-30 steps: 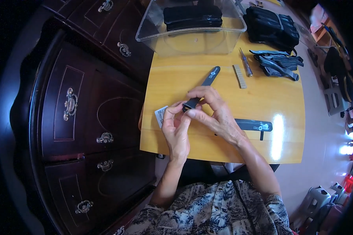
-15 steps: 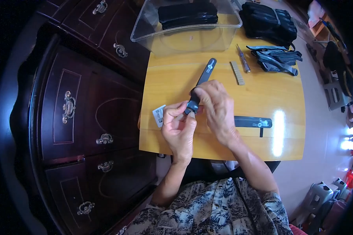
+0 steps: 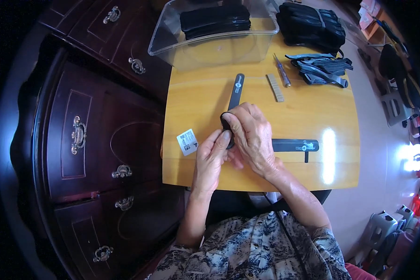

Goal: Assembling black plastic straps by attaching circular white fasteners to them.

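Observation:
A black strap (image 3: 235, 92) with a rounded end and pale print runs up from between my hands over the table. My left hand (image 3: 209, 161) pinches its lower part, thumb on top. From the right, my right hand (image 3: 253, 133) closes on the strap just above, its fingers curled against my left fingertips. A rounded black piece sticks up by the right thumb; the fingers hide most of what lies between them. A second black strap (image 3: 291, 145) with a short side tab lies flat, partly behind my right wrist. Left of my hands is a white printed label (image 3: 187, 142).
At the back of the wooden table (image 3: 191, 102) stands a clear plastic bin (image 3: 172, 52) with stacked black straps (image 3: 214, 22). Farther right lie a banded black bundle (image 3: 308, 28), a heap of grey-black straps (image 3: 322, 70), a screwdriver (image 3: 282, 71) and a tan strip (image 3: 274, 87). Dark cabinets (image 3: 93, 121) border the left.
My hands have drawn together on the strap, and my left fingers have closed more around it. The strap's free end stands more upright. More of the white label shows.

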A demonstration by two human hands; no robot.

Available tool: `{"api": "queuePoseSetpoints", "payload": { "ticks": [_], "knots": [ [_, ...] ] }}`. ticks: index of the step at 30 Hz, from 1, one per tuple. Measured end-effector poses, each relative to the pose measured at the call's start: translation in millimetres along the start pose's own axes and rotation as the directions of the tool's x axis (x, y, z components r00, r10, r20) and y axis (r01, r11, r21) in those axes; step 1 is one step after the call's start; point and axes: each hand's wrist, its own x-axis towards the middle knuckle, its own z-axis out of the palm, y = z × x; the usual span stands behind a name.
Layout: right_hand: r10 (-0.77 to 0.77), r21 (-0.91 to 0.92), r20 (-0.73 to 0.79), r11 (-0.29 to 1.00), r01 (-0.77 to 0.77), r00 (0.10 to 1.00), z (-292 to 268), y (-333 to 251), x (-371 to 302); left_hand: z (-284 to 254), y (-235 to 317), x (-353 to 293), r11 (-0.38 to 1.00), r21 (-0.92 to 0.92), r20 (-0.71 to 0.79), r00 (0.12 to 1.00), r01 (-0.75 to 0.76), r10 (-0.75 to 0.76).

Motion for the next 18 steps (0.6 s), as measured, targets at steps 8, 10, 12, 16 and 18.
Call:
{"api": "queuePoseSetpoints", "payload": {
  "ticks": [8, 10, 12, 16, 18],
  "knots": [
    [0.341, 0.341, -0.249, 0.907, -0.247, 0.907, -27.3, 30.6, 36.2, 16.8, 5.5, -32.0, 0.984, 0.178, 0.087, 0.995, 0.024, -0.040],
    [0.429, 0.433, -0.269, 0.854, -0.289, 0.863, -49.6, 42.7, 60.9, 17.9, 4.6, -49.0, 0.985, 0.144, 0.147, 0.983, 0.093, -0.114],
    [0.437, 0.400, -0.337, 0.868, -0.294, 0.834, -70.5, 52.8, 82.3, 13.2, 2.8, -63.8, 0.978, 0.185, 0.158, 0.979, 0.095, -0.125],
    [0.365, 0.445, -0.496, 0.886, -0.130, 0.788, -131.2, 69.1, 114.3, 5.1, 3.6, -80.3, 0.958, 0.281, 0.182, 0.976, 0.061, -0.115],
    [0.355, 0.424, -0.521, 0.897, -0.126, 0.776, -166.1, 93.4, 125.2, 2.6, 6.3, -81.9, 0.949, 0.315, 0.184, 0.980, 0.011, -0.073]
  ]
}}
